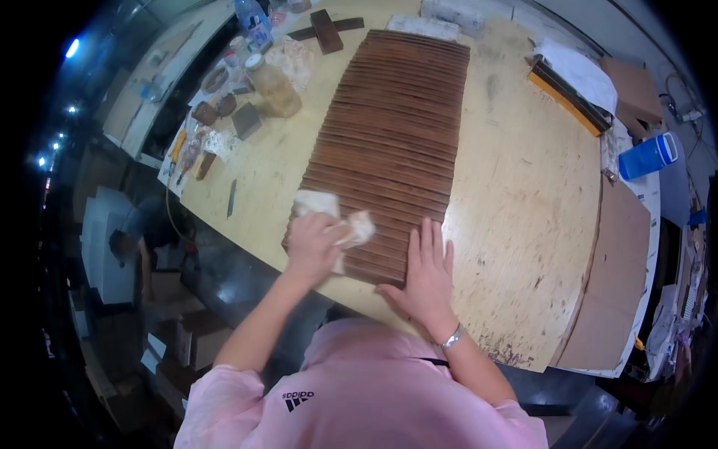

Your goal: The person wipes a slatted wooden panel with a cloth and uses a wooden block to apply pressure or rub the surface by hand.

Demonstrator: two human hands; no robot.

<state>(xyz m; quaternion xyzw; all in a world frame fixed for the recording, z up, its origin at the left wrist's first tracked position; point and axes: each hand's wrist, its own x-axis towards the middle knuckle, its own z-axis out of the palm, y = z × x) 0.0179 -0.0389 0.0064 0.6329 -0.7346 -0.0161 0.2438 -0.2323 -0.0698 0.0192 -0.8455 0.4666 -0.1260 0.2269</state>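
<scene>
My pale, stained wooden table [516, 194] carries a dark brown ridged panel [396, 127], reaching away from my left hand [313, 245] and right hand [429, 269]. Left of them lies a thin grey strip [232, 198]; farther off, a capped jar [275, 91] and, rightward, an orange-and-black box [565, 97].

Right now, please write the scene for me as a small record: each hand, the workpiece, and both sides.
Left hand: holds white cloth against ridged brown panel
Right hand: open, touching the panel's near right corner
Panel: lies on the pale table
Left of panel: lidded jar, grey block
Right of panel: blue container, cardboard sheet
</scene>
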